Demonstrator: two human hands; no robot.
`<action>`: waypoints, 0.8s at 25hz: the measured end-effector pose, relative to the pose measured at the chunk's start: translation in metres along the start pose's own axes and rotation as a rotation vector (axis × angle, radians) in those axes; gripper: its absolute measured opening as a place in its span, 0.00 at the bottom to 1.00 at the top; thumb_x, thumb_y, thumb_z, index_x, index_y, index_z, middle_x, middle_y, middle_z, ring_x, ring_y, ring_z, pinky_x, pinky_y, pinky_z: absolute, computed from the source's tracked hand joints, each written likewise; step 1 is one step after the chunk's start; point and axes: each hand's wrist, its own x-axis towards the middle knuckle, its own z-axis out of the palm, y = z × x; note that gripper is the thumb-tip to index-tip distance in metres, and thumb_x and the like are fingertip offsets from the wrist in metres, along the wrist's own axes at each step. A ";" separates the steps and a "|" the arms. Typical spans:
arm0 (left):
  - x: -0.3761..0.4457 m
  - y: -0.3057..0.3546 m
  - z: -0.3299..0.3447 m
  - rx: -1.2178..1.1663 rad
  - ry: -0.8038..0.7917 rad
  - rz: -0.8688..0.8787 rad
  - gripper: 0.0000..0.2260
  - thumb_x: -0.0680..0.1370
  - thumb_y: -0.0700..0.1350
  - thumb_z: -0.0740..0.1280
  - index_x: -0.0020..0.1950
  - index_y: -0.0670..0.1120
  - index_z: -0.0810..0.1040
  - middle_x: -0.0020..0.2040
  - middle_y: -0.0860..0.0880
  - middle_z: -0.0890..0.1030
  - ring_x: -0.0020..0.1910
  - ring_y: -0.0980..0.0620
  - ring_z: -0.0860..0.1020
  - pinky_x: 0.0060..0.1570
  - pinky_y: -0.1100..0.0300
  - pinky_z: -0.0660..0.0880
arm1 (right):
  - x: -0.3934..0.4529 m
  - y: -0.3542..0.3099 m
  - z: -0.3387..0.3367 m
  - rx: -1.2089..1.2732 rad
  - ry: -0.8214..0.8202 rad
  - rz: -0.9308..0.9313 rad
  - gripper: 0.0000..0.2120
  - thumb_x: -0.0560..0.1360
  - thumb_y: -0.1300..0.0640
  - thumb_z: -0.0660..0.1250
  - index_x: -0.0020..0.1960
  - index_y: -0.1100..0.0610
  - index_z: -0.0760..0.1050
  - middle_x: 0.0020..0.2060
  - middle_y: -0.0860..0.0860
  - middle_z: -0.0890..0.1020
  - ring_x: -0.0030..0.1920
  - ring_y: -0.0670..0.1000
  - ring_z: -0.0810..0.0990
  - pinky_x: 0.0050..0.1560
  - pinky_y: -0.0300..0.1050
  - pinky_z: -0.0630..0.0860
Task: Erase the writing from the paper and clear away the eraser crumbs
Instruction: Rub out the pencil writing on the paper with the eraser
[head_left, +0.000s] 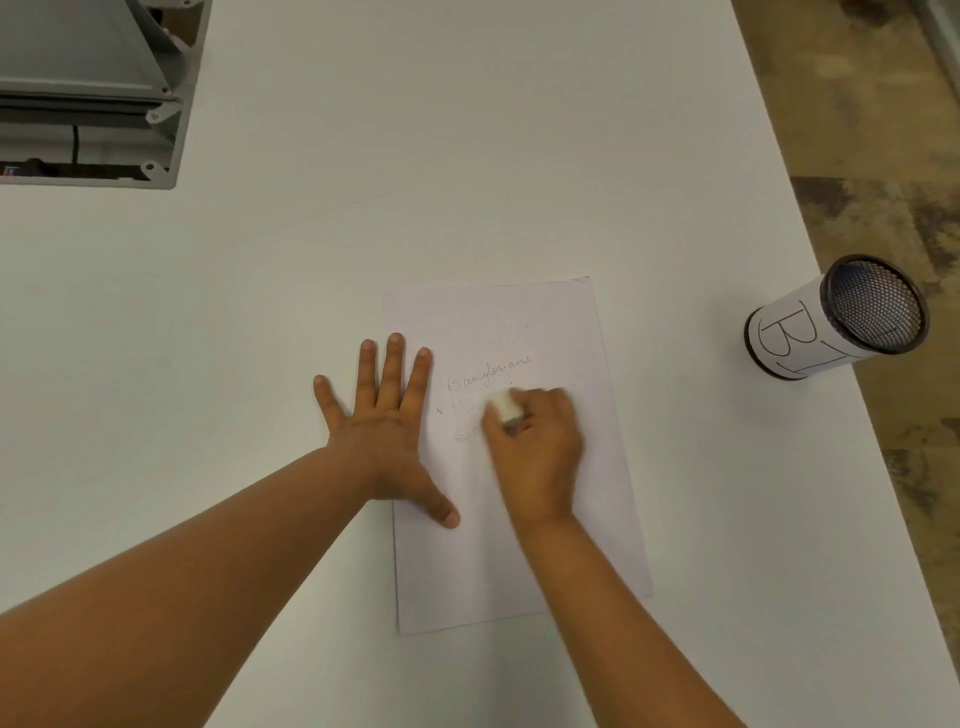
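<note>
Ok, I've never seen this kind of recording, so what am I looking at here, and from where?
There is no machine, only a person filmed by a camera on their own head, looking down at a white table. The left hand lies flat, fingers spread, pinning the left edge of a sheet of paper. The right hand grips a white eraser against faint handwriting; it looks blurred. At the right table edge is a labelled mesh cup; top left, a grey casing.

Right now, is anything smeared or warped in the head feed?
Head view: the right hand and the eraser are motion-blurred; the left hand, the top line of writing and the mesh cup are sharp; the table edge bows from wide-angle distortion; lighting is soft, without glare.
</note>
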 end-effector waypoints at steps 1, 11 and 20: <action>0.000 0.000 0.000 0.002 0.001 -0.004 0.71 0.46 0.75 0.69 0.58 0.54 0.13 0.58 0.50 0.12 0.61 0.45 0.17 0.59 0.32 0.29 | -0.015 -0.006 0.005 -0.014 -0.085 -0.071 0.09 0.67 0.61 0.73 0.45 0.62 0.77 0.40 0.56 0.76 0.36 0.54 0.78 0.35 0.39 0.75; 0.000 -0.001 0.001 -0.002 0.012 -0.004 0.70 0.45 0.75 0.69 0.57 0.54 0.13 0.58 0.51 0.12 0.62 0.45 0.17 0.59 0.32 0.29 | -0.016 -0.015 0.008 -0.034 -0.110 -0.117 0.09 0.66 0.61 0.73 0.44 0.62 0.77 0.40 0.57 0.77 0.36 0.54 0.77 0.35 0.41 0.74; -0.002 0.000 0.000 0.001 0.010 -0.003 0.70 0.47 0.74 0.70 0.57 0.54 0.13 0.59 0.50 0.13 0.62 0.45 0.17 0.59 0.32 0.29 | -0.016 -0.015 0.015 -0.066 -0.125 -0.098 0.09 0.67 0.59 0.72 0.45 0.61 0.77 0.41 0.56 0.77 0.38 0.52 0.77 0.36 0.38 0.71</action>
